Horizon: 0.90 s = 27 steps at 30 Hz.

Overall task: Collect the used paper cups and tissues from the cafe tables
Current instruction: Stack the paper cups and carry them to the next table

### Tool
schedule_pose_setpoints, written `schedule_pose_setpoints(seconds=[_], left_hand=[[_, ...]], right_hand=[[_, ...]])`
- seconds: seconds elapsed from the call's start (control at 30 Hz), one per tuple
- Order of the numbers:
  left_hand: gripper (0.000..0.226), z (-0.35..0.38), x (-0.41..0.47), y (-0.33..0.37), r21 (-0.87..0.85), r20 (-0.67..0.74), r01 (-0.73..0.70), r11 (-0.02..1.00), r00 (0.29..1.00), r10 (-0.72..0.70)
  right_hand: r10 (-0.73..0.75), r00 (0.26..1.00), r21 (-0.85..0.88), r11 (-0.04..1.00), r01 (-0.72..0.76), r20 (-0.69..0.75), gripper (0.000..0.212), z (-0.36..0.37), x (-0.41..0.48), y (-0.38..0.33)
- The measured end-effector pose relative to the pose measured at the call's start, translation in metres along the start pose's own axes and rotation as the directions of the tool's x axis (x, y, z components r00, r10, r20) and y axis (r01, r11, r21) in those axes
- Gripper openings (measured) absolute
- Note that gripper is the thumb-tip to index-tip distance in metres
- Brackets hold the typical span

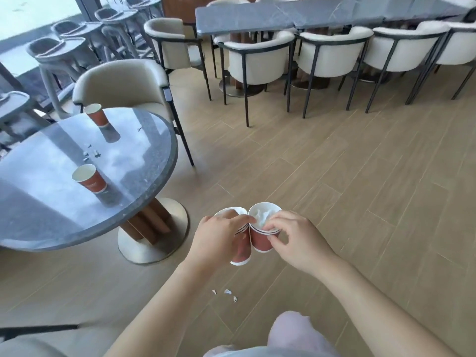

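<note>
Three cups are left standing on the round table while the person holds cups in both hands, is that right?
Not quite: the head view shows two cups on the round table, not three: the far cup and the near cup. The left hand and right hand do both grip the held cups.

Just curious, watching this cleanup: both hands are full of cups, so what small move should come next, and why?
Probably slip the tissue-filled cup in the right hand into the second cup that the left hand grips. Both hands are occupied, and the near cup and far cup stand uncollected on the round table; nesting would free a hand.
</note>
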State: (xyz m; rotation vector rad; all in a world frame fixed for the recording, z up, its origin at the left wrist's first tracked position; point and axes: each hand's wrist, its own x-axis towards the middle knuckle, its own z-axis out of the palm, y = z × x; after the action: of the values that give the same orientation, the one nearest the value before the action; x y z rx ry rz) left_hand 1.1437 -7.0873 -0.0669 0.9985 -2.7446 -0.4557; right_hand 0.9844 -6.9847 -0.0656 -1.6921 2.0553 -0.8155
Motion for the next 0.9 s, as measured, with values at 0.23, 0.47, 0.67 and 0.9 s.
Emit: schedule_pose_setpoints(seconds=[0.23,0.47,0.67,0.9], left_hand=[[0.037,-0.012,0.024,-0.047,-0.007,-0.034,0.213,0.977,0.976,-0.213],[0.032,-0.015,0.063,-0.079,-0.032,-0.112,0.519,0.854,0.847,-0.519],[0.031,-0.003,0.087,-0.081,-0.107,-0.149,0.741,0.663,0.647,-0.747],[0.034,0.001,0.069,-0.065,-0.112,-0.153,0.878,0.465,0.447,-0.881]], right_hand=[[-0.151,0.976,0.031,0.988,0.148,0.158,0.02,0.023,0.088,0.0],[-0.394,0.839,0.121,0.918,0.377,0.375,0.018,0.038,0.2,0.004],[-0.574,0.617,0.221,0.803,0.553,0.539,0.016,0.05,0.271,0.014],[-0.701,0.359,0.408,0.674,0.616,0.616,0.015,0.076,0.291,0.003]])
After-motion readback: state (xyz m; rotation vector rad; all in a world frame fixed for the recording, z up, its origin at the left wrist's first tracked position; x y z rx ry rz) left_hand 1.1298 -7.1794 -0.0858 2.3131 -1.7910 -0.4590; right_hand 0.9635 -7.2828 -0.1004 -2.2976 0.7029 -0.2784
